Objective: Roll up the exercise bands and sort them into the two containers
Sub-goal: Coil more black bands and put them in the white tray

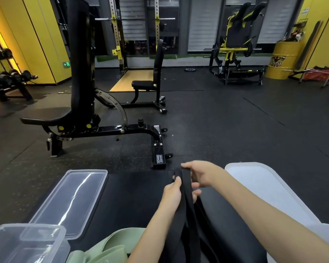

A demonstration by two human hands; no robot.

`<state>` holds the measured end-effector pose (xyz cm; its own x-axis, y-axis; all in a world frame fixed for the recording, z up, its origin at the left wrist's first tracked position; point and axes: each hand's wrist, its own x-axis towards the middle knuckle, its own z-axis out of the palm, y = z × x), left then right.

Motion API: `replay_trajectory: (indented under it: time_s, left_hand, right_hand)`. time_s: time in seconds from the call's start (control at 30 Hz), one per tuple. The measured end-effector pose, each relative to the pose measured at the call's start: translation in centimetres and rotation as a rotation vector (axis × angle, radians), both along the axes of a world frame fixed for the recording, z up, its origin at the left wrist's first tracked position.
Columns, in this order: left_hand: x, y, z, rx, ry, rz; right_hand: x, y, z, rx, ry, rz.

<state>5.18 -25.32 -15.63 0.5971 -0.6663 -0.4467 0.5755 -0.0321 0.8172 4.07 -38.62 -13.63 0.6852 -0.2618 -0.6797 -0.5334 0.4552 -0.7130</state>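
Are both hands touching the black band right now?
Touching. Head view: the left hand grips the black band, and the right hand pinches its top end.

Left hand point(171, 194) and right hand point(200, 173), held close together out front, both grip the black band point(185, 205).

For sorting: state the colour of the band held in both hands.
Black: the long flat exercise band shows best in the head view.
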Motion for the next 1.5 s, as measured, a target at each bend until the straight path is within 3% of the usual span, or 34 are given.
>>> replay_trajectory:
  time_s: [0.13,0.3,0.37,0.4,0.53,0.77,0.87,1.07,1.13,1.2,1.5]
  left_hand:
    - [1.5,0.1,-1.3,0.039,0.043,0.033]
    - [1.3,0.4,-1.3,0.072,0.174,-0.115]
    - [1.0,0.9,-1.8,0.105,0.142,-0.209]
    - [1.0,1.2,-2.1,0.125,0.105,-0.256]
    - [1.0,1.4,-1.8,0.113,0.003,-0.228]
    - [2.7,2.3,-0.2,0.125,-0.185,-0.279]
    - [1.9,2.2,1.0,0.087,-0.184,-0.287]
    - [-0.7,1.5,1.6,-0.115,0.097,-0.216]
    - [-0.8,1.8,1.2,-0.154,0.113,-0.211]
    - [-0.8,2.1,1.1,-0.148,0.066,-0.197]
    - [-0.4,1.8,1.5,-0.104,-0.046,-0.12]
  right_hand:
    - [-1.8,0.4,0.1,0.012,0.057,0.115]
    - [-2.8,1.0,0.2,-0.31,0.083,0.045]
    - [-3.1,0.6,0.5,-0.426,0.056,0.015]
    - [-3.2,0.3,0.9,-0.417,0.002,0.003]
    - [-2.7,0.1,2.3,-0.013,-0.265,-0.121]
    - [-3.7,-0.2,5.1,0.147,-0.293,-0.083]
    - [-3.5,0.4,5.7,0.17,-0.355,-0.096]
    - [-1.4,2.0,2.9,-0.194,-0.167,-0.209]
    - [-1.1,1.9,1.8,-0.324,-0.141,-0.331]
    - [-1.1,1.8,1.0,-0.457,-0.117,-0.311]
    - [-3.6,3.6,1.6,-0.348,-0.009,-0.132]
